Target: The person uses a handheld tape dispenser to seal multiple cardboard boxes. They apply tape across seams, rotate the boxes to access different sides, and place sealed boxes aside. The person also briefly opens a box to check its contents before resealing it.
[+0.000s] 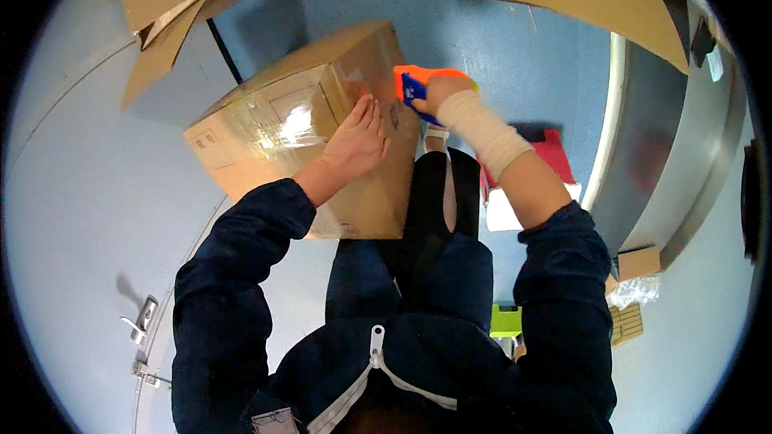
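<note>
The box [322, 118] is brown, the handheld tool [412, 90] orange and blue, the jacket [334, 358] navy.

The blue floor [531, 56] spreads from twelve round to about three o'clock, taken from the middle of the view. At half past one a white shoe [437, 137] stands on it. At half past two lies a red item [555, 153], with a white item [503, 215] by it at three; their kinds are unclear. A green bin [505, 323] shows at half past four, its base unclear. Whether the carton [281, 145] at ten rests there cannot be told.
</note>
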`<state>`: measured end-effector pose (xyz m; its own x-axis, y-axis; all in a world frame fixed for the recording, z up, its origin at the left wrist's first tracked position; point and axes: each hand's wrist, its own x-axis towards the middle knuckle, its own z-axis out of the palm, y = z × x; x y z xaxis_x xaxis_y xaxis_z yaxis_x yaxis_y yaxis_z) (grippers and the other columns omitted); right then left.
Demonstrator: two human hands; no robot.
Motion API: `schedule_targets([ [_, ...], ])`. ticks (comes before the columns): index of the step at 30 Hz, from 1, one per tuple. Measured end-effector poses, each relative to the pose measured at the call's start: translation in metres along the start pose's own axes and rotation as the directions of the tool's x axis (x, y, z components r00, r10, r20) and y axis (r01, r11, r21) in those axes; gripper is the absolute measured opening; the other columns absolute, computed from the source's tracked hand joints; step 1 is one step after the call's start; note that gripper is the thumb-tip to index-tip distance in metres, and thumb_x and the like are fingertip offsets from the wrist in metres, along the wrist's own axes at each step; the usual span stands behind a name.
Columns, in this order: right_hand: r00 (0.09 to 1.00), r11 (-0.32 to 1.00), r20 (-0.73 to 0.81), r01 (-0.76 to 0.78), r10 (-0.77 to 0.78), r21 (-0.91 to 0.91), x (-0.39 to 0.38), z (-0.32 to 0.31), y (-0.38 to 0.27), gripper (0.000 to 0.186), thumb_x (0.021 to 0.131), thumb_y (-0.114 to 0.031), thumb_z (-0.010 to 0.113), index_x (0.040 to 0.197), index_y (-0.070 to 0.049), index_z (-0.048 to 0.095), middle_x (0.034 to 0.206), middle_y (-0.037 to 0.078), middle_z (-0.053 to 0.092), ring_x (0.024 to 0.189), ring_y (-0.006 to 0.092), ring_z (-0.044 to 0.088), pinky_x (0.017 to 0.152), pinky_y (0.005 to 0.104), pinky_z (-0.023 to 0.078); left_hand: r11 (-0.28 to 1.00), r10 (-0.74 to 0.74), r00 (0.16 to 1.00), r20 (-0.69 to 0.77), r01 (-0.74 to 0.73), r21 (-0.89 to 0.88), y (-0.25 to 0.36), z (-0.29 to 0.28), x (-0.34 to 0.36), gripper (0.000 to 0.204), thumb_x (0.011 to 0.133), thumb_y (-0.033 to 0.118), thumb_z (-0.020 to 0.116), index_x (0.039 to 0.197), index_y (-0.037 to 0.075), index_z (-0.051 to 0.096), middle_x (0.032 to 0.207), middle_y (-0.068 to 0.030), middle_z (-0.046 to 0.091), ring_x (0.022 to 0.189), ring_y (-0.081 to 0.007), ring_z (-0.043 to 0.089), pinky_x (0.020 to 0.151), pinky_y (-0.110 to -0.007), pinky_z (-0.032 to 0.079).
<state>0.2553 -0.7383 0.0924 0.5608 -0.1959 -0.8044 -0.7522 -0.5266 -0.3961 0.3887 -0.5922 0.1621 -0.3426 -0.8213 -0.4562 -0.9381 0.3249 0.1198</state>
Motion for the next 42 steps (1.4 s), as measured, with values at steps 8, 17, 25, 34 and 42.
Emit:
schedule_targets([
  [8, 0.959, 0.915, -0.123, -0.199, 0.256, 0.351, 0.025, 0.088, -0.024, 0.050, 0.077, -0.048, 0.057, 0.090, 0.000, 0.060, 0.085, 0.018, 0.063, 0.081, 0.0335, 0.061, 0.070, 0.0407, 0.049, 0.976, 0.092, 0.987, -0.129, -0.115, -0.185, -0.010, 0.001, 0.002, 0.034, 0.079, 0.028, 0.051, 0.093, -0.002, 0.060, 0.107, -0.0176, 0.057, 0.109, -0.0300, 0.049, 0.102, -0.040, 0.028],
  [17, 0.741, 0.810, -0.662, 0.320, 0.109, 0.492, -0.009, 0.064, -0.066, 0.049, 0.070, -0.036, 0.069, 0.092, 0.002, 0.046, 0.083, 0.022, 0.057, 0.078, 0.0406, 0.055, 0.068, 0.0441, 0.046, 0.928, 0.093, 0.892, -0.442, -0.239, -0.287, -0.016, 0.013, -0.013, 0.040, 0.071, 0.029, 0.065, 0.099, 0.004, 0.050, 0.115, -0.0142, 0.051, 0.109, -0.0316, 0.048, 0.091, -0.043, 0.039],
  [25, 0.928, 0.490, -0.337, 0.221, 0.160, 0.843, 0.053, 0.079, -0.021, 0.052, 0.076, -0.041, 0.064, 0.100, 0.001, 0.045, 0.093, 0.025, 0.058, 0.087, 0.0405, 0.056, 0.074, 0.0426, 0.045, 0.929, 0.094, 0.925, -0.369, -0.215, -0.301, -0.015, 0.000, -0.002, 0.038, 0.071, 0.029, 0.064, 0.099, 0.005, 0.053, 0.112, -0.0125, 0.053, 0.107, -0.0279, 0.050, 0.093, -0.039, 0.038],
  [34, 0.919, 0.641, -0.306, 0.080, 0.250, 0.764, 0.055, 0.123, -0.001, 0.050, 0.076, -0.039, 0.064, 0.102, 0.000, 0.047, 0.094, 0.025, 0.058, 0.091, 0.0407, 0.056, 0.078, 0.0431, 0.044, 0.946, 0.076, 0.942, -0.327, -0.172, -0.276, -0.013, 0.004, -0.001, 0.036, 0.073, 0.025, 0.061, 0.102, 0.004, 0.052, 0.106, -0.0114, 0.055, 0.101, -0.0255, 0.053, 0.089, -0.036, 0.039],
  [42, 0.790, 0.734, -0.575, 0.259, 0.213, 0.628, 0.005, 0.077, -0.057, 0.043, 0.074, -0.030, 0.068, 0.092, 0.001, 0.045, 0.093, 0.024, 0.055, 0.086, 0.0407, 0.054, 0.074, 0.0443, 0.042, 0.926, 0.028, 0.946, -0.324, -0.146, -0.347, -0.016, 0.010, -0.012, 0.037, 0.071, 0.021, 0.062, 0.102, 0.004, 0.053, 0.105, -0.0126, 0.055, 0.101, -0.0270, 0.053, 0.089, -0.038, 0.039],
])
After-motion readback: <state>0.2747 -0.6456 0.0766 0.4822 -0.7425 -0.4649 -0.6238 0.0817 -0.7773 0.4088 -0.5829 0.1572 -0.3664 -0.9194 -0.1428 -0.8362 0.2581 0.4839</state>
